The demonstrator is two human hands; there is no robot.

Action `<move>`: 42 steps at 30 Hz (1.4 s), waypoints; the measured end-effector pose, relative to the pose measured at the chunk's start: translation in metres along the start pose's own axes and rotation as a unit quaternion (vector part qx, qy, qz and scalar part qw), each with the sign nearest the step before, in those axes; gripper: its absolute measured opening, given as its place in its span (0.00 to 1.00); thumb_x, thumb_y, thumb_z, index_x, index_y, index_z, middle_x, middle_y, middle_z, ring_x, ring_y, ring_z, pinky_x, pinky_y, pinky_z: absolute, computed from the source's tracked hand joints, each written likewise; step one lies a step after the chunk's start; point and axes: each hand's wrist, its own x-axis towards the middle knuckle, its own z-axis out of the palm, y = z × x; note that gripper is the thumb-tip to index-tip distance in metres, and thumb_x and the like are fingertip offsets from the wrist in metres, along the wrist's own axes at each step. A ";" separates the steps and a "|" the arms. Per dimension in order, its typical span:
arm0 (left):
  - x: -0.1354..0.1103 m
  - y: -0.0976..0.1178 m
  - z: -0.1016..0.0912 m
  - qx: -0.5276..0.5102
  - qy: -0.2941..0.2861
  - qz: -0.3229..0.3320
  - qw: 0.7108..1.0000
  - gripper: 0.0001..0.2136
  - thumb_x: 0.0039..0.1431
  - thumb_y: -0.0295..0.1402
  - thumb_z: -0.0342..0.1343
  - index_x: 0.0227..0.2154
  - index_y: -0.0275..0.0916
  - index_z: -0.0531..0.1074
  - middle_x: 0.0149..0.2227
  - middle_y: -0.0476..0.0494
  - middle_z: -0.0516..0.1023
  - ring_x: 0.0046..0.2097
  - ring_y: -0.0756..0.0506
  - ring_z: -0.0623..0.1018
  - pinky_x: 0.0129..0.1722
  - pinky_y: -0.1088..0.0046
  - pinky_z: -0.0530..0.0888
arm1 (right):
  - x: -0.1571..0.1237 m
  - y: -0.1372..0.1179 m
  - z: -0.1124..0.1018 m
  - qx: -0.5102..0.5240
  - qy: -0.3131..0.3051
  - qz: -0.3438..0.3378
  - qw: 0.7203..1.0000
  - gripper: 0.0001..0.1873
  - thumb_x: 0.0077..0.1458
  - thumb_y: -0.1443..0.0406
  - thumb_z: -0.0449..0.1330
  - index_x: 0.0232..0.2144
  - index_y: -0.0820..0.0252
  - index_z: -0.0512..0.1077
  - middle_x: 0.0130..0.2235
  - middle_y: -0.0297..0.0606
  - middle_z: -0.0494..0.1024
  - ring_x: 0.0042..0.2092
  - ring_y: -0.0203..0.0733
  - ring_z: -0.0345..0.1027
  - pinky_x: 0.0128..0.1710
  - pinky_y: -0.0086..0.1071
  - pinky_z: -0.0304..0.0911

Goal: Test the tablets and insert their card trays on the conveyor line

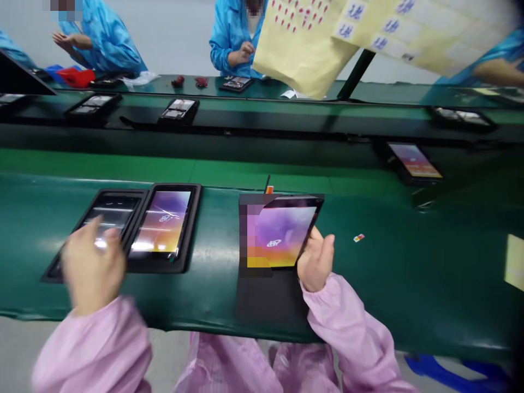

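**One held tilted, two lying flat**

The right hand (316,261) grips a lit smartphone (286,233) by its lower right edge, fingers curled behind it and thumb (328,243) upright against the side. This grip tilts the screen toward the head camera and holds it clear of the flat black tray (266,297) beneath. The left hand (92,266), blurred, is spread over a dark-screened phone (112,215) in a second tray (51,275); whether it has hold of anything cannot be told. Just beside, a third phone (161,222) lies face up in a raised-rim tray (196,218), the rim keeping it seated and apart from its neighbour. All lie along the near edge of a green conveyor belt (388,262). A small coloured tag (359,238) lies loose to the right of the held phone.
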 end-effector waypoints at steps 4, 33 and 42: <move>-0.028 0.095 0.120 -0.415 -0.356 -0.057 0.835 0.45 0.49 0.71 0.30 0.54 0.44 0.68 0.55 0.41 0.74 0.58 0.35 0.71 0.59 0.52 0.66 | 0.006 -0.001 0.001 -0.003 -0.013 -0.001 1.000 0.37 0.58 0.40 0.39 0.48 0.61 0.70 0.46 0.47 0.79 0.53 0.54 0.71 0.50 0.48 0.68; -0.072 0.111 0.183 -0.588 -0.431 -0.397 0.557 0.35 0.54 0.65 0.41 0.45 0.41 0.75 0.44 0.40 0.80 0.50 0.34 0.77 0.52 0.53 0.73 | -0.002 0.015 -0.081 -0.658 -0.206 -0.122 0.714 0.33 0.66 0.69 0.39 0.68 0.44 0.34 0.68 0.35 0.52 0.69 0.47 0.41 0.66 0.62 0.33; -0.113 0.129 0.175 -0.643 -0.209 -0.439 0.591 0.32 0.53 0.62 0.49 0.43 0.38 0.77 0.41 0.42 0.81 0.46 0.37 0.79 0.53 0.58 0.73 | 0.041 -0.021 -0.072 -0.665 -0.217 -0.135 0.702 0.27 0.65 0.68 0.41 0.64 0.49 0.56 0.66 0.35 0.59 0.69 0.47 0.43 0.66 0.61 0.37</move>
